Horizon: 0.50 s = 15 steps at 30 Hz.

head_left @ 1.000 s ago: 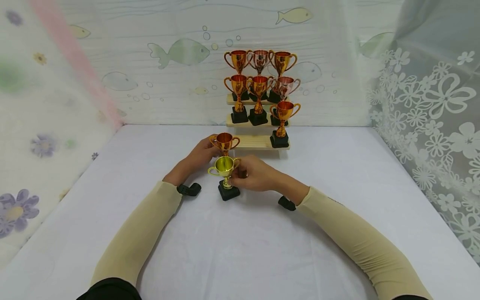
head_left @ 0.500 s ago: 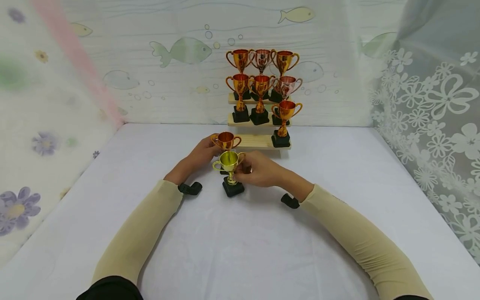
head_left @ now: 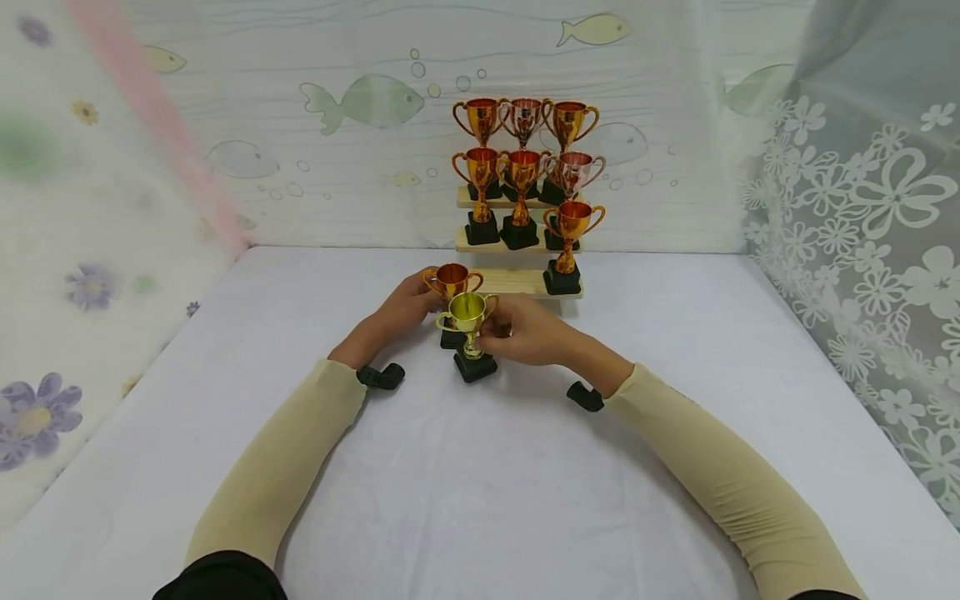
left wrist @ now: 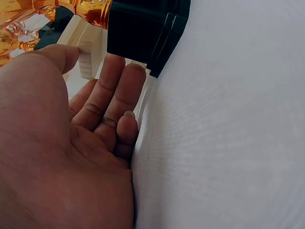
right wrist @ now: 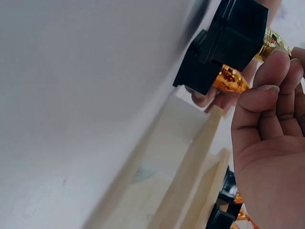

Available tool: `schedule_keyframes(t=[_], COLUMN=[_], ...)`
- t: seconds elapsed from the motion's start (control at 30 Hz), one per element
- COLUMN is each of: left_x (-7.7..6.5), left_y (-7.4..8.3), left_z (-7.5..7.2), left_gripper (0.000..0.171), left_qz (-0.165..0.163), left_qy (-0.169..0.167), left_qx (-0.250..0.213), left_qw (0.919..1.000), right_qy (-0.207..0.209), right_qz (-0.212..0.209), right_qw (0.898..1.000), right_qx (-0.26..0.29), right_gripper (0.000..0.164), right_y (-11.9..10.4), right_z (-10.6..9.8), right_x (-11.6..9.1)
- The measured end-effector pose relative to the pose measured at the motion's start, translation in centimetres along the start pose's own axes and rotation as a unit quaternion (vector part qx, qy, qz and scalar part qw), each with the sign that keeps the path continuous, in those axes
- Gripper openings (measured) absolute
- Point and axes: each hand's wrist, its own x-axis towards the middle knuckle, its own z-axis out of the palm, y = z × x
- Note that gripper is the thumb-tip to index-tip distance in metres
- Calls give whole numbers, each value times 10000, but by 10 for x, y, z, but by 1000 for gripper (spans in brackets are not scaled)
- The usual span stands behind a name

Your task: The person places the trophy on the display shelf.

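In the head view my right hand (head_left: 528, 332) pinches the stem of a small yellow-gold trophy cup (head_left: 467, 312). Its black base (right wrist: 240, 33) is upright, close over the table. Just behind it stands a copper-orange trophy cup (head_left: 452, 278), partly covered by the gold one. My left hand (head_left: 401, 307) is at the left side of this orange cup. In the left wrist view its loosely bent fingers (left wrist: 126, 88) lie right at the cup's black base (left wrist: 138, 33), and the thumb is apart from the cup.
A three-step wooden rack (head_left: 517, 282) stands at the back. Its lowest step carries one orange trophy (head_left: 572, 221) at the right end. Orange and rose-coloured trophies (head_left: 522, 171) fill the two upper steps. White cloth covers the table (head_left: 480, 483); a fish-print curtain (head_left: 360, 104) hangs behind.
My right hand has moved the yellow-gold trophy away from me and to the right, toward the rack. The left hand and the orange trophy beside it have stayed put.
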Motion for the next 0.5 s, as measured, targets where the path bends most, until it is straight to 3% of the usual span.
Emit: schedule_keyframes(t=[0.5], left_x=[-3], left_y=[3], left_z=[0], left_gripper=[47], left_qz=[-102], left_qy=[-19], left_qx=[-103], left_qw=[9999], right_qy=[1], right_qz=[102], right_qw=[9999], right_qx=[-34], right_gripper=[14], right_y=[8], right_z=[2], right_x=[1])
